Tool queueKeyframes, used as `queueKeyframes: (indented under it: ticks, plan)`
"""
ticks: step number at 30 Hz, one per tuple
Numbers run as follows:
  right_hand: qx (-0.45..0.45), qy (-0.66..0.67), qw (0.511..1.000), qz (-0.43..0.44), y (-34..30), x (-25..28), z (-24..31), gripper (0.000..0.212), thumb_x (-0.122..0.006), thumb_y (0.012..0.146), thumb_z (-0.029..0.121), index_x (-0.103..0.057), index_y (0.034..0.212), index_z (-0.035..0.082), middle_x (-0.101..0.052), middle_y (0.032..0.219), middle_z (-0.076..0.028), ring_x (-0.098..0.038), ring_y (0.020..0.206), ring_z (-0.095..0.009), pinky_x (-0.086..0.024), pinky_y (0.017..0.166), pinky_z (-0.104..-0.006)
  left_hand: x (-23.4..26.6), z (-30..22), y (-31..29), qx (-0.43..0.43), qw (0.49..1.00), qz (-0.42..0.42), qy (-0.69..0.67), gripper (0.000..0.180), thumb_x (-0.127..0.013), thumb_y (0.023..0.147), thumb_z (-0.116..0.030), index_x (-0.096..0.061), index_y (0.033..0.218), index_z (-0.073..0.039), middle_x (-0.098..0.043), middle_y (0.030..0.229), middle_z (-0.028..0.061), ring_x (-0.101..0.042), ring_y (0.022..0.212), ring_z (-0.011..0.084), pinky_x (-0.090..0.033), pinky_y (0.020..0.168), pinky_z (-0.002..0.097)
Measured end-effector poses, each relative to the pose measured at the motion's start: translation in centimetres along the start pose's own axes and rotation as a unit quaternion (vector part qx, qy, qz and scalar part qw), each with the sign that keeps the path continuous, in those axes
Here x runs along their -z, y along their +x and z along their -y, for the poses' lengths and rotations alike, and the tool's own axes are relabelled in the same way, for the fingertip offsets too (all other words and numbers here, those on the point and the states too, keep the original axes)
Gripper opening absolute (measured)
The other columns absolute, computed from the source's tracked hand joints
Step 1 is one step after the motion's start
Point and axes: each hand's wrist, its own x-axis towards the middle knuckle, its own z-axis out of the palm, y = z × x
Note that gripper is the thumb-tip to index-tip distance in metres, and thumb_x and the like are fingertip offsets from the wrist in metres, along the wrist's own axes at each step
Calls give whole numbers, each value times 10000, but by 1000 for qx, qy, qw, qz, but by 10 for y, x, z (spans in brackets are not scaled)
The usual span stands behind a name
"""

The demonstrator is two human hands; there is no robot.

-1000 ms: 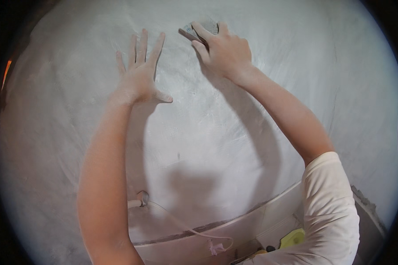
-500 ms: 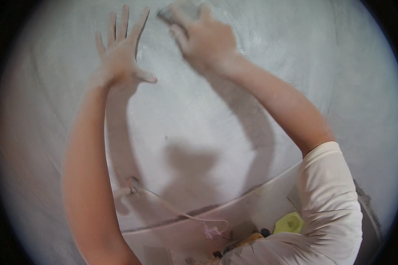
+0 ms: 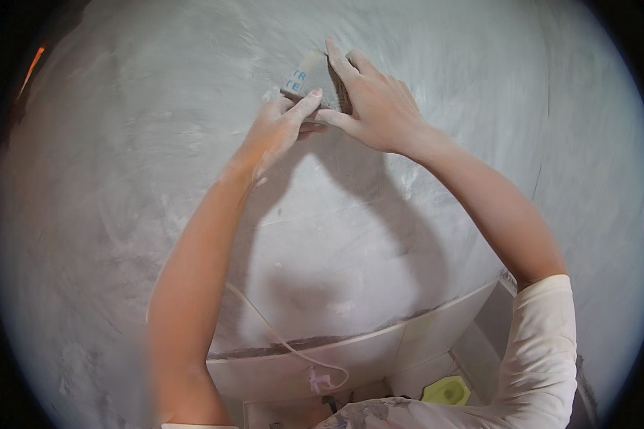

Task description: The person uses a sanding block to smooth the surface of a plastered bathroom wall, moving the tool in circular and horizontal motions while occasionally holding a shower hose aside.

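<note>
In front of a grey plastered wall (image 3: 322,193), both hands meet on a small sanding block (image 3: 310,75). It looks wrapped in a pale sheet with blue print, and a brown, rough edge shows at its right. My left hand (image 3: 285,125) pinches its lower left corner, thumb on top and fingers curled beneath. Against the right side rests my right hand (image 3: 379,104), thumb along the lower edge and fingers reaching up the brown edge. Pale dust coats both hands. The block's underside is hidden.
Lower down, a pale hose (image 3: 279,332) hangs along the wall to a pinkish tap (image 3: 320,379). Below are light wall tiles (image 3: 365,354) with a rough upper edge, and a yellow-green basin-like thing (image 3: 447,391). An orange strip (image 3: 32,68) glows at the far left.
My left hand has come off the wall, where its fingers were spread, and moved right to grip the block. My right hand has shifted slightly right and down with the block.
</note>
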Motion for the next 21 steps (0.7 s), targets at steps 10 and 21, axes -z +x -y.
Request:
queueKeyframes:
  ticks: [10, 21]
  plan:
    - [12, 326, 942, 76, 9, 28, -8, 569, -676, 966, 250, -588, 1415, -89, -746, 1150, -238, -722, 1062, -325, -532, 981, -408, -2, 2, -3, -58, 990, -76, -103, 433, -609, 1090, -283, -588, 1381, 37, -711, 1241, 125, -670, 1110, 157, -530, 972, 297]
    - [-49, 430, 893, 124, 6, 2, -9, 490, -690, 971, 128, -612, 1410, -75, -756, 1033, -80, -633, 844, -114, -516, 778, -269, -15, 3, -18, -43, 989, -42, -133, 645, -707, 1026, -173, -353, 1532, 13, -631, 1380, 190, -655, 1236, 242, -566, 1003, 373]
